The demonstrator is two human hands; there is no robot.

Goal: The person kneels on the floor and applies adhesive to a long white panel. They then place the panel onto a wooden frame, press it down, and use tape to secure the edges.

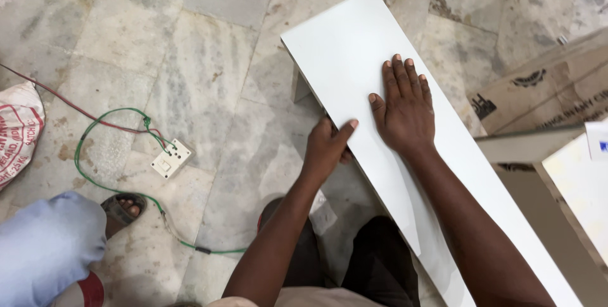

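Observation:
A long white board [345, 47] lies slanted across the middle, raised off the marble floor on a small white support [299, 85]. My right hand [403, 107] rests flat on the board's top face, fingers spread. At the board's left edge, my left hand [327, 145] grips the edge, thumb on top and fingers curled under.
A white switch box [171, 159] with green and red wires [101, 120] lies on the floor at left. Another person's knee in light blue cloth [47, 243] and sandalled foot [123, 209] are at lower left. A printed sack [18, 131] sits far left, cardboard [544, 91] at right.

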